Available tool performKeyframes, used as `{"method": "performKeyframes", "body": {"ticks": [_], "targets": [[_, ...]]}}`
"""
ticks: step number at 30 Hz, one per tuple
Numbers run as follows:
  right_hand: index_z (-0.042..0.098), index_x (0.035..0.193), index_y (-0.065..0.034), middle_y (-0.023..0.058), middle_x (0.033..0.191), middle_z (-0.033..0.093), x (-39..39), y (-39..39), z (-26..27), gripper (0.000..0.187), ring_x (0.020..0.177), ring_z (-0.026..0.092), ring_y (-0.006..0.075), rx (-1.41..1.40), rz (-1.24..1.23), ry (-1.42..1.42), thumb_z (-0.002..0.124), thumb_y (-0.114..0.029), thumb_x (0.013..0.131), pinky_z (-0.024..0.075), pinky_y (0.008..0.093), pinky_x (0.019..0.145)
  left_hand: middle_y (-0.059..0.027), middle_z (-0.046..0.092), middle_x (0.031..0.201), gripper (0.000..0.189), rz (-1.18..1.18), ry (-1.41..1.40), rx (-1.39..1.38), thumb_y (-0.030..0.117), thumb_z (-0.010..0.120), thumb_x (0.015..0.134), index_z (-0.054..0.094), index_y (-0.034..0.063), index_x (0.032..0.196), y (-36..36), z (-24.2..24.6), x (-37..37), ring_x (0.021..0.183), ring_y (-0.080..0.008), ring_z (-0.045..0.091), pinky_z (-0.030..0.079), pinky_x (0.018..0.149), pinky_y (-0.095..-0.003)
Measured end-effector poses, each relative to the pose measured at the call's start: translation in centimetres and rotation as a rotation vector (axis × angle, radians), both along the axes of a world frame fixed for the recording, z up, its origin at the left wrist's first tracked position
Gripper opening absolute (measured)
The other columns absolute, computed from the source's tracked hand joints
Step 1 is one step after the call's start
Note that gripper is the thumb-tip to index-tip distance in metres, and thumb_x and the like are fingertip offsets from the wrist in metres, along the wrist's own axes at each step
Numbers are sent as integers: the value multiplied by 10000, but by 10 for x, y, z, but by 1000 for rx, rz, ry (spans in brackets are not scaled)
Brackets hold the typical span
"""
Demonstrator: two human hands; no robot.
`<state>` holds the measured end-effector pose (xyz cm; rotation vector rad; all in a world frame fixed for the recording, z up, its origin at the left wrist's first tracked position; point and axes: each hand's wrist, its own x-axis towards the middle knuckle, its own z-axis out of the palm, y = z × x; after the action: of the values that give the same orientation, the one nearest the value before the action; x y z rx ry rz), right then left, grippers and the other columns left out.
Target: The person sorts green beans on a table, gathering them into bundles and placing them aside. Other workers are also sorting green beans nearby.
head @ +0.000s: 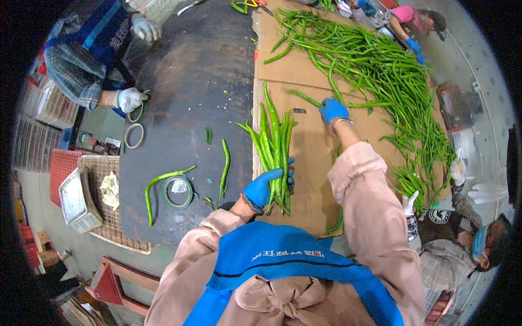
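My left hand [263, 189], in a blue glove, is closed around the lower part of a bunch of long green chili peppers [275, 142] that point away from me. My right hand [334, 114], also blue-gloved, is on a long green pepper [304, 97] that sticks out to its left; another pepper [369, 105] extends from its right side, and whether it is held too I cannot tell. Beyond and to the right, a large heap of green peppers [379, 61] covers much of the cardboard [312, 150]. Single peppers [225, 167] and a roll of green tape [178, 191] lie on the dark tabletop left of my left hand.
A person's white-gloved hand [130, 100] holds a tape ring at the table's left edge, near another tape roll [134, 136]. Co-workers' hands are around the heap at right. Orange-handled scissors [256, 3] lie at the far edge. A plastic crate [110, 228] stands at left.
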<state>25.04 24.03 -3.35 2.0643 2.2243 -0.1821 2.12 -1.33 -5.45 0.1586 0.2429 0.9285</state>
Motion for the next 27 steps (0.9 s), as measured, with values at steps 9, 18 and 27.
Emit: {"method": "performKeyframes", "body": {"ticks": [9,18,27], "targets": [[606,1164,-153,151,1239,551,-35,-62,72,347,1037,581,347,316,750,517,556,-82,828,481,395,889,-109,580,1108,581,13,8,-60,288,541,894,366,44,1391,-3,-3,-1,963,-248,572,475,876,-418],[517,1279,-111,182,1333,475,-73,-183,57,507,1104,556,360,-142,348,868,644,-226,801,475,400,920,-130,572,1200,468,30,-15,-99,297,503,936,432,54,1331,-2,-11,-1,1053,-271,573,475,913,-425],[461,1289,35,243,1371,402,-97,-264,44,600,1276,363,430,372,480,558,646,-285,816,325,448,1053,-108,552,1241,406,68,-28,-72,237,489,964,447,76,1334,-5,-16,2,1124,-224,543,445,972,-369]]}}
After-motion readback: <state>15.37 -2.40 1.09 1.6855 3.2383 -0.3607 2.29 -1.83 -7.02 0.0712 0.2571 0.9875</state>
